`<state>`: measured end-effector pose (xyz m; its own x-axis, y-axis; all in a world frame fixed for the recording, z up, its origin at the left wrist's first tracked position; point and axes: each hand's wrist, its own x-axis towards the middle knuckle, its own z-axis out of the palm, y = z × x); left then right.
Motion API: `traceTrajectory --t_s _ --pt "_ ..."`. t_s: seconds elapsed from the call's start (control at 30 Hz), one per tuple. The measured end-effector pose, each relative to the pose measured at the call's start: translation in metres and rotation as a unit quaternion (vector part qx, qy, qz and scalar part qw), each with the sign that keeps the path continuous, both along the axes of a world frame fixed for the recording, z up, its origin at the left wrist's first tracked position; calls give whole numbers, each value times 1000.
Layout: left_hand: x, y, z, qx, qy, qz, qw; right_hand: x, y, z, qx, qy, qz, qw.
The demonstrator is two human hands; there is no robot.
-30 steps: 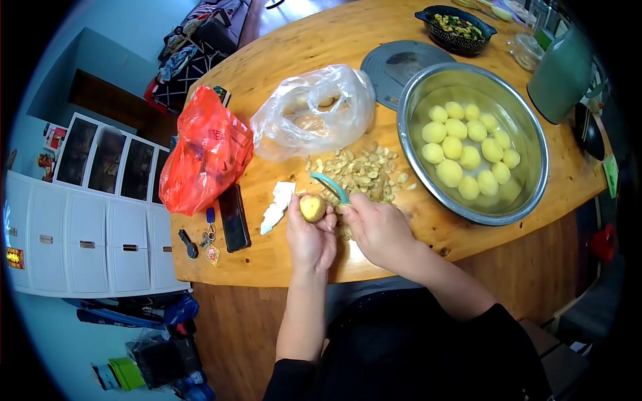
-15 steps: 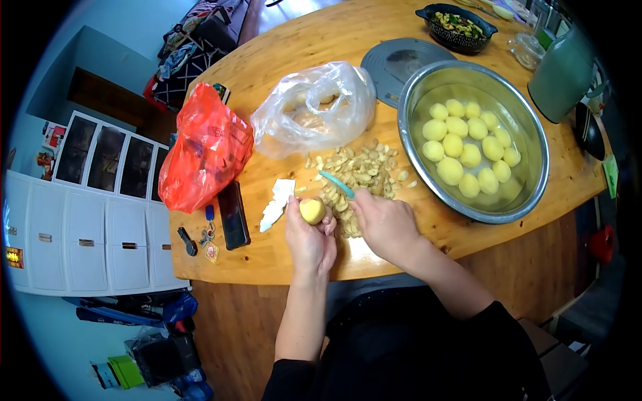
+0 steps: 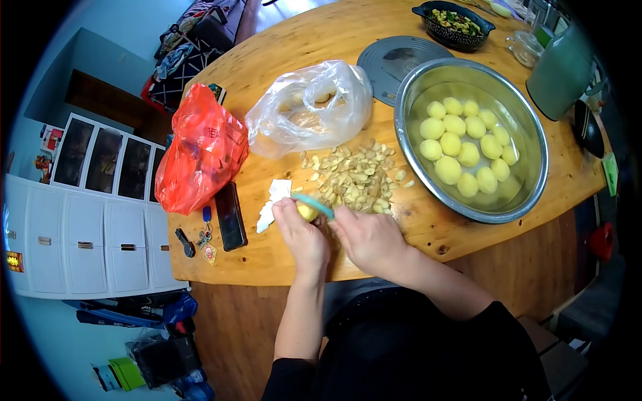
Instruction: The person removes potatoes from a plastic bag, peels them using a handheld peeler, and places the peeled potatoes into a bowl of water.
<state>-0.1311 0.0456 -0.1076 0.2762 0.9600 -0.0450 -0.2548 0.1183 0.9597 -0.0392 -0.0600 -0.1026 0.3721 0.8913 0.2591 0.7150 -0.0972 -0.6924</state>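
My left hand (image 3: 302, 239) is closed around a potato (image 3: 307, 212), which shows yellow flesh and is partly covered by my fingers. My right hand (image 3: 366, 239) grips a teal peeler (image 3: 314, 204), its head lying over the top of the potato. Behind both hands a heap of potato peelings (image 3: 354, 177) spreads over the wooden table. To the right, a large metal basin (image 3: 405, 144) holds water and many peeled potatoes (image 3: 469, 155). A torn piece of white paper (image 3: 279, 192) lies just left of my left hand.
A clear plastic bag (image 3: 294, 123) and a red plastic bag (image 3: 200, 157) stand at the back left. Near the left edge lie a phone (image 3: 231, 217) and keys (image 3: 206, 235). A grey round mat (image 3: 388, 63), a dark dish of food (image 3: 455, 30) and a green jug (image 3: 562, 73) are farther back.
My right hand has moved left and slightly down, bringing the peeler from above the peelings onto the potato. My left hand has turned, so less of the potato shows.
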Motion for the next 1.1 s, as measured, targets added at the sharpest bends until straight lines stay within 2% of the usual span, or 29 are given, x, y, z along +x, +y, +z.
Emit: traceTrajectory --t_s 0.07,0.23,0.4,0.47,0.6,0.67,0.8,0.9,1.03,1.07,1.1 --pt "-3 -3 6 61 10 -4 998 6 -2 -2 -18 22 -8 1000" --pt "-2 8 10 11 8 -5 1000 6 -3 11 30 45 -26 998" --pt "6 -2 11 -9 23 9 1000 -11 -1 4 72 -14 -14 997" --pt "2 -3 6 28 54 11 998 -12 -2 5 51 -6 -10 999" --pt "-5 -1 1 25 3 -6 1000 3 3 3 -40 21 -23 999" --pt "-7 1 7 38 -38 -17 998 11 0 3 -34 58 -34 997" --pt "-3 11 13 -186 -172 -49 966 3 0 10 14 62 -25 998" --pt "-1 10 11 -201 -182 -66 960 -6 1 7 40 43 -21 998" --pt "3 5 2 -118 -102 -28 987 -12 1 10 7 21 -1 1000" --pt "4 5 -2 -102 -103 3 989 -11 1 11 1 19 0 1000" --pt "3 5 -1 -95 -116 -14 989 -9 2 11 -6 16 1 1000"
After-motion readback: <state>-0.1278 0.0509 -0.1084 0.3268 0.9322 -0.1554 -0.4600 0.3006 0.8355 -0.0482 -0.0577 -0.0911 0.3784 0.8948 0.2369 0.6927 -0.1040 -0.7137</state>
